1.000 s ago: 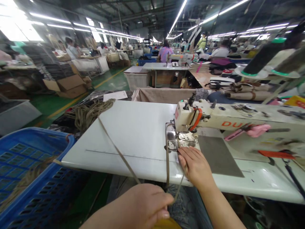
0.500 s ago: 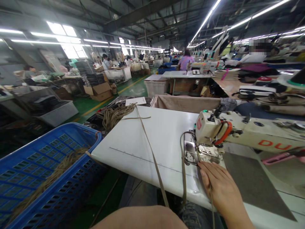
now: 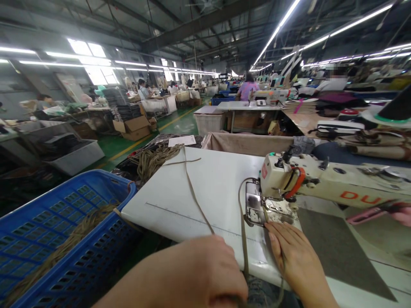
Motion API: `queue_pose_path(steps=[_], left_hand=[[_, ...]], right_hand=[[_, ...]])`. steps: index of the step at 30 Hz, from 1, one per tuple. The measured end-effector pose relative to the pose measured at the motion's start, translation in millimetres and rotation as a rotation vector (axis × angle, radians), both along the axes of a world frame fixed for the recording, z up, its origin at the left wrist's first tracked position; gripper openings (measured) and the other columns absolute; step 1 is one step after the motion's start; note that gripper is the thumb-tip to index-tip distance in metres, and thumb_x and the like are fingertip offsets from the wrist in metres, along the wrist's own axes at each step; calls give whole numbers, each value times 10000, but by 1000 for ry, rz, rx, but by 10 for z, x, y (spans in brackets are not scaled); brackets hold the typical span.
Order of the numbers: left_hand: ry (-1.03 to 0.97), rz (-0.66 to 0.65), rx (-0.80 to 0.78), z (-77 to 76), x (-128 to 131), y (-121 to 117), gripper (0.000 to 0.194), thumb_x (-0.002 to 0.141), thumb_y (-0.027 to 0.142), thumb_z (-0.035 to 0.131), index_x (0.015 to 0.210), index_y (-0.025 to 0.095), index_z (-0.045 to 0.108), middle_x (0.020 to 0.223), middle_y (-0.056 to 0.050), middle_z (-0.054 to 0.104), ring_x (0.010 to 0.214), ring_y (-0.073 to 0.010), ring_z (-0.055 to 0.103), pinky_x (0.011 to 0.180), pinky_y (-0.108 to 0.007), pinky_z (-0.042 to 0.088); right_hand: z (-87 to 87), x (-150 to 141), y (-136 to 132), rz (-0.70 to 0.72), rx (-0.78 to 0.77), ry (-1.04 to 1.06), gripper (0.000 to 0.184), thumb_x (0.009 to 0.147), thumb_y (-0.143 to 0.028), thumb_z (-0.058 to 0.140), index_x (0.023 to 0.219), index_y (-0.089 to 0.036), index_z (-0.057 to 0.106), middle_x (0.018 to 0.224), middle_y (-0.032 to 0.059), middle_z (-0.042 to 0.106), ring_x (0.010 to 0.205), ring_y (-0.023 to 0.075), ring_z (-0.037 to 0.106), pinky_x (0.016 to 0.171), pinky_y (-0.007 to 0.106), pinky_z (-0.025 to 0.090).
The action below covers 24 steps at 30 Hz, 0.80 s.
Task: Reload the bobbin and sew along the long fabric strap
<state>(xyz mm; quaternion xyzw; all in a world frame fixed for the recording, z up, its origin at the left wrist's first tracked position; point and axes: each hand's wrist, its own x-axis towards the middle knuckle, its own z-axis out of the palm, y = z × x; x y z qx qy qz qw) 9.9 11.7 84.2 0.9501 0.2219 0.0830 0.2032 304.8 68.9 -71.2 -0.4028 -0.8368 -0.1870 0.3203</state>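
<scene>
My right hand point(image 3: 293, 252) rests on the white table just in front of the sewing machine's point(image 3: 279, 179) needle area. Its fingers lie close together, pinching a narrow khaki strap point(image 3: 282, 267) between thumb and fingers; the strap hangs down below the palm. My left hand point(image 3: 212, 269) is closed at the table's front edge, its fingertips hidden, with a bit of strap showing under it. One strap point(image 3: 194, 194) runs from the far table edge to behind this hand. Another strap point(image 3: 243, 226) curves from the machine's metal plate point(image 3: 253, 203) down over the front edge.
A blue basket point(image 3: 128, 194) holding khaki straps stands left of the table point(image 3: 173, 192). More straps point(image 3: 149, 164) are heaped at the table's far left corner. A fabric-lined bin point(image 3: 247, 143) is behind the table. Co-workers sit at other tables farther off.
My left hand has risen into view from the bottom edge, closed, and now covers the lower part of the long strap. My right hand stays by the machine. The view has shifted slightly.
</scene>
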Motion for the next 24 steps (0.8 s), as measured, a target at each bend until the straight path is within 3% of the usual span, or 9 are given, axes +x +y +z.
queue_pose_path(steps=[3, 8, 11, 13, 16, 18, 21, 24], left_hand=[[129, 454, 352, 62, -304, 311, 84, 928, 143, 612, 891, 215, 589, 882, -40, 667, 896, -225, 609, 869, -389, 483], [324, 953, 652, 109, -1110, 995, 112, 871, 95, 563, 880, 198, 609, 977, -103, 651, 1027, -296, 615, 895, -402, 495], [236, 1313, 595, 181, -1549, 1354, 101, 945, 241, 551, 921, 195, 638, 1072, -133, 655, 1037, -314, 641, 888, -408, 518], [39, 1453, 449, 263, -1721, 1570, 163, 955, 312, 568, 901, 182, 649, 1038, -138, 680, 1018, -323, 663, 891, -413, 525], [-278, 1480, 187, 439, -1755, 1866, 267, 1006, 354, 498, 943, 148, 655, 965, -122, 728, 879, -263, 706, 831, -364, 555], [-388, 1395, 162, 603, -1638, 2004, 376, 1047, 409, 411, 993, 131, 658, 993, -121, 749, 868, -232, 718, 829, -334, 573], [-468, 1118, 440, 929, -1296, 1992, 481, 1057, 513, 377, 1055, 141, 682, 1103, -111, 754, 1052, -247, 702, 985, -361, 555], [-519, 783, 854, 1265, -887, 1667, 489, 1095, 518, 316, 1153, 176, 661, 1263, -80, 714, 1225, -232, 650, 1126, -398, 494]], right_hand=[[3, 3, -3, 2, 8, -1, 418, 1122, -320, 399, 1129, -94, 751, 1113, 123, 791, 1030, 247, 722, 1067, 431, 470], [-13, 10, 4, -12, 28, 5, 408, 1118, -311, 405, 1110, -112, 761, 1093, 111, 796, 1010, 237, 727, 1060, 420, 471], [-25, 10, 9, -14, 31, 17, 395, 1111, -303, 417, 1104, -127, 770, 1098, 109, 796, 1012, 229, 729, 1057, 410, 480], [-33, 12, 9, -15, 37, 21, 390, 1109, -299, 419, 1104, -135, 773, 1101, 102, 797, 1014, 225, 731, 1049, 407, 488], [-40, 20, 8, -29, 42, 10, 394, 1111, -308, 415, 1099, -151, 777, 1105, 91, 799, 1016, 224, 735, 1040, 412, 498], [-41, 25, 6, -39, 37, -1, 392, 1110, -306, 415, 1101, -162, 779, 1107, 87, 800, 1018, 221, 737, 1042, 412, 502], [-33, 26, 0, -49, 43, -2, 395, 1111, -302, 411, 1103, -168, 783, 1099, 85, 802, 1011, 217, 739, 1042, 407, 506], [-20, 14, -12, -55, 42, 10, 399, 1113, -300, 408, 1089, -167, 784, 1097, 87, 802, 1014, 217, 738, 1041, 407, 505]])
